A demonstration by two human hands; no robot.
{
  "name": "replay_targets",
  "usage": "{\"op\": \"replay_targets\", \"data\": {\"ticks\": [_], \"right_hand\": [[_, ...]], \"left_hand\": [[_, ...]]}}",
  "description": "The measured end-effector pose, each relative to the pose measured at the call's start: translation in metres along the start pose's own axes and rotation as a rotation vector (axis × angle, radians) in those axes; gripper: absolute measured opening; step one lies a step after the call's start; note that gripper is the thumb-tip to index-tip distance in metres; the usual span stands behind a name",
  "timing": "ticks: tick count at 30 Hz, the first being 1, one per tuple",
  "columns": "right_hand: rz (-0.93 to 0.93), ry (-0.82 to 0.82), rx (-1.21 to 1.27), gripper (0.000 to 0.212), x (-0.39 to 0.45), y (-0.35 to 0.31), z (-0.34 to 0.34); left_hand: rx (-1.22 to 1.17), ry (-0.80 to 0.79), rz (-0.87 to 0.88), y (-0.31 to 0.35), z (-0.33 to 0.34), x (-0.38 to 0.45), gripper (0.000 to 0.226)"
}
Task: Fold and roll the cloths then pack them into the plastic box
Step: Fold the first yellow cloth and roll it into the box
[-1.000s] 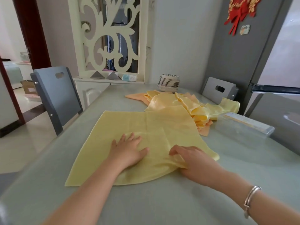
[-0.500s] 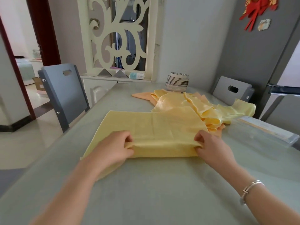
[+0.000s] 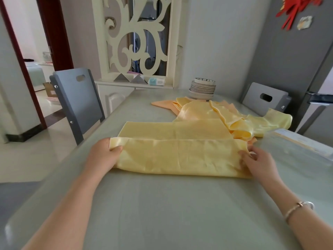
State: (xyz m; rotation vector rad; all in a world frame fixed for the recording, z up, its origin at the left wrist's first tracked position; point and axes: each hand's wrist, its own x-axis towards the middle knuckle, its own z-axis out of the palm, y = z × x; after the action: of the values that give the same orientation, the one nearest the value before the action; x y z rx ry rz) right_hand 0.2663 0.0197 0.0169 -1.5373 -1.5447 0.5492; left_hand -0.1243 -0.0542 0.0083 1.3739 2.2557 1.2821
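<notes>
On the counter (image 3: 162,204) we lay the yellow cloth (image 3: 180,156) flat as a long band, so its folded edge stays straight for rolling. Behind it the unfolded pile (image 3: 225,114) waits, with the plastic box (image 3: 306,143) at right. Our left hand (image 3: 103,156) and right hand (image 3: 259,161) each pinch one end, keeping the fold taut.

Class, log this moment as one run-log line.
stage: folding | left hand: pinches yellow cloth | right hand: holds other end | plastic box: unpacked
</notes>
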Motion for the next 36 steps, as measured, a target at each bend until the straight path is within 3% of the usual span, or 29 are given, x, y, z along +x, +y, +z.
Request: {"op": "replay_targets", "data": {"ticks": [6, 10, 16, 21, 30, 33, 36], "right_hand": [[0.014, -0.054, -0.416, 0.006, -0.003, 0.004, -0.011], [-0.004, -0.027, -0.569, 0.009, -0.006, 0.001, -0.012], [-0.048, -0.015, -0.455, 0.02, 0.002, 0.012, -0.006], [-0.049, -0.018, -0.496, 0.028, 0.013, 0.02, 0.001], [-0.076, 0.0, -0.612, 0.02, 0.021, 0.025, 0.008], [-0.081, 0.003, -0.629, 0.019, 0.02, 0.025, 0.008], [-0.066, -0.007, -0.661, 0.019, 0.02, 0.025, 0.008]], "left_hand": [[0.167, -0.125, -0.028, -0.007, -0.003, -0.001, 0.027], [0.234, -0.081, 0.008, -0.006, -0.003, -0.004, 0.009], [0.179, 0.042, 0.063, -0.005, 0.004, 0.002, 0.006], [0.221, 0.082, 0.047, -0.009, 0.016, 0.009, 0.012], [0.589, 0.239, 0.124, 0.007, 0.023, 0.002, 0.03], [0.517, 0.331, 0.273, 0.029, 0.027, -0.01, 0.033], [0.332, 0.095, 0.434, 0.054, 0.05, -0.028, 0.025]]}}
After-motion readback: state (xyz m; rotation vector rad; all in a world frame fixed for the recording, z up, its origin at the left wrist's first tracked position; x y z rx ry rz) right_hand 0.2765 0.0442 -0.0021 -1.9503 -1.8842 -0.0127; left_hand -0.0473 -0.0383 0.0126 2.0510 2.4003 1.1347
